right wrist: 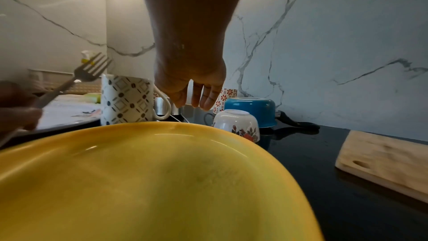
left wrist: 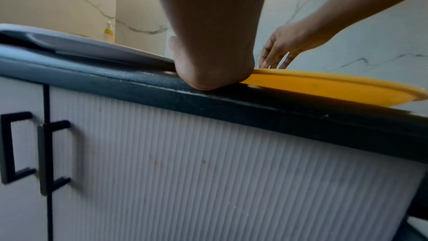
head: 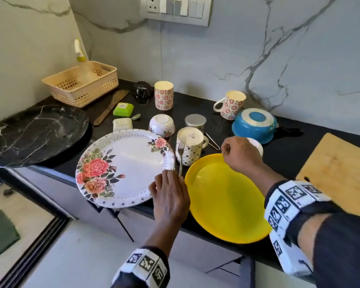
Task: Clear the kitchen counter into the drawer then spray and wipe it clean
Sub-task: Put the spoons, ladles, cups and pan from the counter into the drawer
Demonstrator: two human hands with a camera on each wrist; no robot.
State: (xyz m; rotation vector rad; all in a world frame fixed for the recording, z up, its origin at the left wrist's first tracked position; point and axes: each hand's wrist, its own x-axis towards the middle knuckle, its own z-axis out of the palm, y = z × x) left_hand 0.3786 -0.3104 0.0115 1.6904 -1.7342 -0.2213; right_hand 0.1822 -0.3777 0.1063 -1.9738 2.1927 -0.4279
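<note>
My left hand (head: pixel 175 173) pinches the handle of a steel fork (head: pixel 181 154), tines pointing away, in the gap between a rose-patterned white plate (head: pixel 123 167) and a yellow plate (head: pixel 222 198). Both plates lie on the black counter (head: pixel 279 154) and overhang its front edge. The fork (right wrist: pixel 90 70) is tilted up off the counter beside an upturned patterned mug (right wrist: pixel 127 98). My right hand (head: pixel 227 149) hovers over the yellow plate's far rim (right wrist: pixel 162 135) with loosely hanging fingers (right wrist: pixel 206 98) and nothing in them. A spray bottle (head: pixel 79 51) stands in the back left corner.
Upturned mugs (head: pixel 230 104), bowls (head: pixel 162 124), a blue pot (head: pixel 254 125) and a steel cup (head: pixel 195 122) crowd the counter's middle. A basket (head: pixel 81 82), a wooden spatula (head: pixel 110 107) and a black round tray (head: pixel 33 134) sit left, a cutting board (head: pixel 337 173) right. Ribbed cabinet fronts (left wrist: pixel 208 171) lie below.
</note>
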